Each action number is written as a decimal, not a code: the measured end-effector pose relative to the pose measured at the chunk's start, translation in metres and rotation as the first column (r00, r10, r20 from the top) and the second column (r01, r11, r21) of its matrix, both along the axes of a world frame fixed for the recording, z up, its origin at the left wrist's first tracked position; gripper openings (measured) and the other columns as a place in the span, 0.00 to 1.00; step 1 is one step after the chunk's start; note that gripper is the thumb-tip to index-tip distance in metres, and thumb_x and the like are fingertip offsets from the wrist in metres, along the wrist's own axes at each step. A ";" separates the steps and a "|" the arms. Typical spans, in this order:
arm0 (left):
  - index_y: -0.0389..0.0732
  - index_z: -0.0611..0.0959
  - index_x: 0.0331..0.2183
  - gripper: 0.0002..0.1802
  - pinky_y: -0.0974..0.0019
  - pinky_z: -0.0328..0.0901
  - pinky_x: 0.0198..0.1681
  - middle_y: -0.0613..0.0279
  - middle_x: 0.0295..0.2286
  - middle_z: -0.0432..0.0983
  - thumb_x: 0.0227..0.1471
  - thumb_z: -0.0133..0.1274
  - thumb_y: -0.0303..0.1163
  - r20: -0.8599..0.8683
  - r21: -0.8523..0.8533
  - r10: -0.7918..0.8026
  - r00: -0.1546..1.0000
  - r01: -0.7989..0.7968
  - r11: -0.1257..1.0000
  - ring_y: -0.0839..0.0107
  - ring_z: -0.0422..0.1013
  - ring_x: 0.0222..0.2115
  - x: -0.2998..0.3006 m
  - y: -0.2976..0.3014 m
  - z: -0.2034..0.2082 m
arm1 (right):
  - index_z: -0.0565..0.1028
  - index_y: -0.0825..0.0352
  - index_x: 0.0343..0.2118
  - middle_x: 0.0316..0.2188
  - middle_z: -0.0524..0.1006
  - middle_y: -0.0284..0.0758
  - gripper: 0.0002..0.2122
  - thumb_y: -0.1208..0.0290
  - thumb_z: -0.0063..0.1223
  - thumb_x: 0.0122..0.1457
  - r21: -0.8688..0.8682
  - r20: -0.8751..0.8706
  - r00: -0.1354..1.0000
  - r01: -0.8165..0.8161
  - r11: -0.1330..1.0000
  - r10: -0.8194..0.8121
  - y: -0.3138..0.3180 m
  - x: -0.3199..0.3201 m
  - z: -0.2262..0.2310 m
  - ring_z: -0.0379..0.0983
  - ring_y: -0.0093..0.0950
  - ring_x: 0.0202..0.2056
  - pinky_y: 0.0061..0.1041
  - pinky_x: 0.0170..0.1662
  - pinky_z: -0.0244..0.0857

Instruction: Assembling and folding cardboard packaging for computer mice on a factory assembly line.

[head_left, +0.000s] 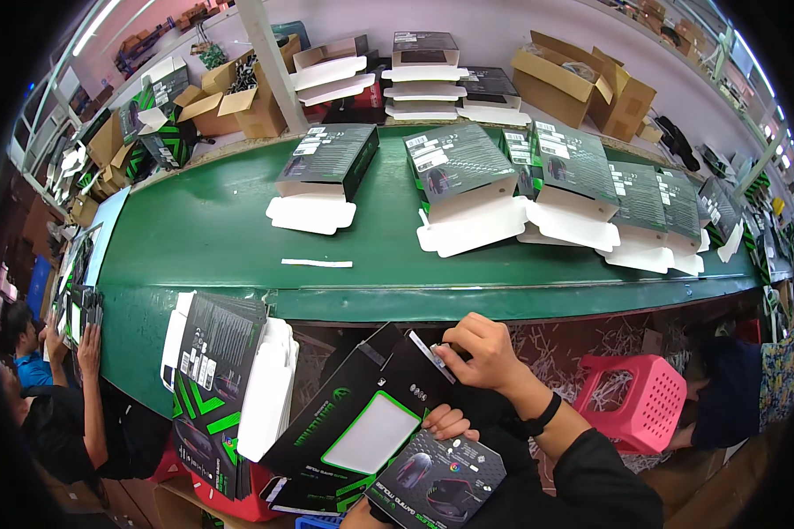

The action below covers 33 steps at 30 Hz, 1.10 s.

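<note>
My right hand point(483, 351) pinches a flap at the top edge of a flat, unfolded black carton with green trim and a pale window point(353, 423). My left hand point(450, 423) shows only its fingers, resting on the carton's lower right part, just above a small black printed box point(437, 480) that pictures a mouse. The carton lies tilted in my lap below the green belt's front edge.
A green conveyor belt point(212, 229) carries several dark boxes with white flaps open point(457, 163). A stack of flat cartons and white inserts point(225, 379) lies at my left. A pink plastic stool point(635, 397) stands right. Another person point(71, 397) works at far left. Brown cardboard boxes point(565, 75) line the far side.
</note>
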<state>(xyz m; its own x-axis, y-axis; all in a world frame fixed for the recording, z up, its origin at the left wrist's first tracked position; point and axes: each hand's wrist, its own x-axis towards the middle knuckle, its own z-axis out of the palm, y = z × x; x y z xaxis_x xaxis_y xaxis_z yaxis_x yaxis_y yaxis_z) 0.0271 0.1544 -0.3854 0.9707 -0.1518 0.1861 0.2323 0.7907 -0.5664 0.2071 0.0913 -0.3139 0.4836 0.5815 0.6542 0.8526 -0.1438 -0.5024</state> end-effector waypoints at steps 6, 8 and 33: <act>0.53 0.69 0.22 0.12 0.63 0.52 0.54 0.76 0.22 0.58 0.55 0.47 0.27 0.013 -0.016 -0.009 1.000 0.010 1.000 0.79 0.60 0.26 -0.003 0.003 -0.005 | 0.77 0.62 0.26 0.20 0.71 0.31 0.08 0.69 0.68 0.50 -0.001 0.069 0.997 0.016 1.000 -0.016 0.004 0.000 -0.002 0.70 0.32 0.22 0.31 0.24 0.63; 0.53 0.69 0.22 0.12 0.63 0.52 0.54 0.76 0.22 0.58 0.55 0.46 0.27 -0.003 -0.020 -0.022 1.000 0.022 1.000 0.79 0.60 0.26 -0.005 0.005 -0.007 | 0.77 0.62 0.25 0.19 0.69 0.31 0.09 0.67 0.69 0.49 -0.022 0.114 0.991 -0.067 0.997 0.070 0.005 0.002 -0.002 0.69 0.31 0.21 0.30 0.23 0.62; 0.27 0.79 0.50 0.22 0.69 0.66 0.51 0.56 0.45 0.80 0.70 0.42 0.36 -0.240 0.967 0.641 0.729 0.124 0.221 0.70 0.75 0.43 -0.056 0.145 -0.076 | 0.81 0.64 0.35 0.35 0.83 0.41 0.14 0.58 0.58 0.54 -0.592 -0.552 0.780 -0.115 0.798 -0.297 0.011 -0.040 -0.220 0.82 0.43 0.36 0.42 0.35 0.75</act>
